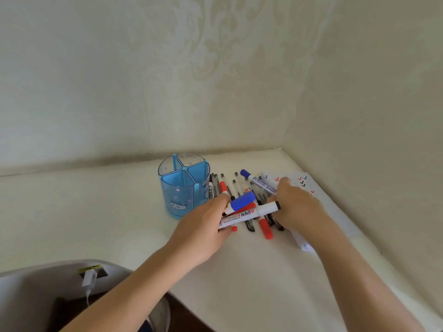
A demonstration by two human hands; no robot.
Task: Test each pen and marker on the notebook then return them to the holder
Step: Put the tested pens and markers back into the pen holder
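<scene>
Gripping was shared between both hands. Left hand [203, 231] was closed around a bundle of whiteboard markers [249, 212]: one with a blue cap, one with a black end, and a red-capped one partly hidden beneath. Right hand [297, 207] rested palm-down on the loose pens and markers; whether its fingers were closed on any of them could not be determined.

Risks, as judged from this position:
- The bundle sat loosely across the left fingers. A marker could slip out and roll on the smooth white table [96, 212].
- The holder [183, 185] stood just beside the left hand. A sideways sweep could knock it over.
- The right hand pressed on the pile, so pens could scatter toward the notebook [330, 207].

Appearance of task items, left to right:
- Holder: translucent blue, round, divided into compartments, upright and apparently empty.
- Loose pens [230, 185]: thin, dark-capped, lying roughly parallel between holder and notebook, mixed with a red marker [266, 230].
- Notebook: white page at the far right, bearing small red, black and blue check marks [302, 182].
</scene>
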